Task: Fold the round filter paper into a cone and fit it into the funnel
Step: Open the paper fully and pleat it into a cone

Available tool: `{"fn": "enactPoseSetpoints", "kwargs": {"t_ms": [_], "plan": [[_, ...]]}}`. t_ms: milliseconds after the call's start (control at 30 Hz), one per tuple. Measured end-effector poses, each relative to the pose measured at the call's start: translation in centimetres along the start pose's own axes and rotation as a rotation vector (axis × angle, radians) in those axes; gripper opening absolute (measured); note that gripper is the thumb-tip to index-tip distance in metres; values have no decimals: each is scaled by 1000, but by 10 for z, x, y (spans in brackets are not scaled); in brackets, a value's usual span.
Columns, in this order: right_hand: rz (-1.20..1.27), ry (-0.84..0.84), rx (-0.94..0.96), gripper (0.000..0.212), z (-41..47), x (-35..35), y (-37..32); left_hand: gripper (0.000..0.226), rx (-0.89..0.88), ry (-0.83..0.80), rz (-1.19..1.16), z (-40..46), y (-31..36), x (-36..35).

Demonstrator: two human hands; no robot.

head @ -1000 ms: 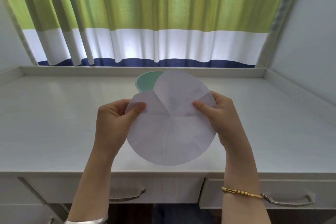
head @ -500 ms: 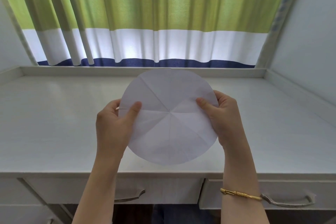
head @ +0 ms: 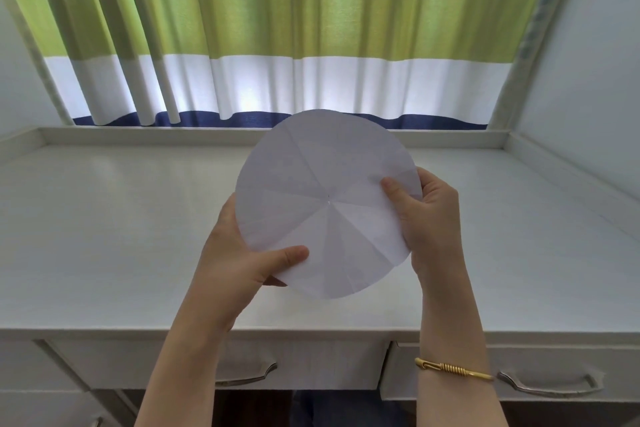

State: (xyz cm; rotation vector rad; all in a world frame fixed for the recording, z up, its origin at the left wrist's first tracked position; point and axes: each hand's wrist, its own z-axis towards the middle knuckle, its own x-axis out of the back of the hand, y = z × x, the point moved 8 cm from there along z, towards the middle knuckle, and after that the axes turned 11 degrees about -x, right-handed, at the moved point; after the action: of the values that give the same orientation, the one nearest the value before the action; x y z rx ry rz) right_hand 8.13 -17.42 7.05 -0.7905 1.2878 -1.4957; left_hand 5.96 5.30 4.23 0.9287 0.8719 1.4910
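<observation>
A: Since the earlier frame the filter paper [head: 327, 203] has been turned and lifted a bit toward the back edge of the counter [head: 104, 236]. The left hand [head: 239, 263] dropped from the paper's left rim to its lower-left rim. The right hand [head: 427, 215] is on the right rim as before.

B: Grip state?

A: Both pinching the paper. Left thumb on the front face, other left fingers hidden behind the sheet. Right thumb on front near the right rim, the rest curled behind. Paper is flat, open, held in the air above the counter's middle, not touching it.

B: Step in hand?

A: Likely picking a crease to fold on. Creases radiate from the centre, so she should fold along an existing one, edges matched, then again to a quarter, and open one layer for the cone. Thin sheet, so light pinches near the rim and no tugging at the centre point, which looks worn.

B: Funnel?

A: Not visible now; possibly hidden behind the paper, cannot tell.

B: Surface, room?

A: White counter with a raised lip at the back and sides, two drawers with metal handles [head: 550, 383] under the front edge. Striped curtain [head: 311, 28] behind, backlit. Gold bracelet [head: 453, 369] on the right wrist.
</observation>
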Motion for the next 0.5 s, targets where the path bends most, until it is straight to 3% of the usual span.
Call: {"fn": "enactPoseSetpoints", "kwargs": {"t_ms": [100, 200, 333, 500], "plan": [[-36, -19, 7, 18, -1, -2, -1, 64, -37, 20, 26, 2, 3, 2], [-69, -50, 10, 21, -2, -3, -3, 8, -120, 124, 27, 7, 12, 9], [-89, -93, -9, 21, -1, -5, -3, 26, -216, 242, -11, 10, 28, 16], [-108, -138, -7, 23, -3, -10, -4, 23, -248, 276, -11, 14, 38, 20]]}}
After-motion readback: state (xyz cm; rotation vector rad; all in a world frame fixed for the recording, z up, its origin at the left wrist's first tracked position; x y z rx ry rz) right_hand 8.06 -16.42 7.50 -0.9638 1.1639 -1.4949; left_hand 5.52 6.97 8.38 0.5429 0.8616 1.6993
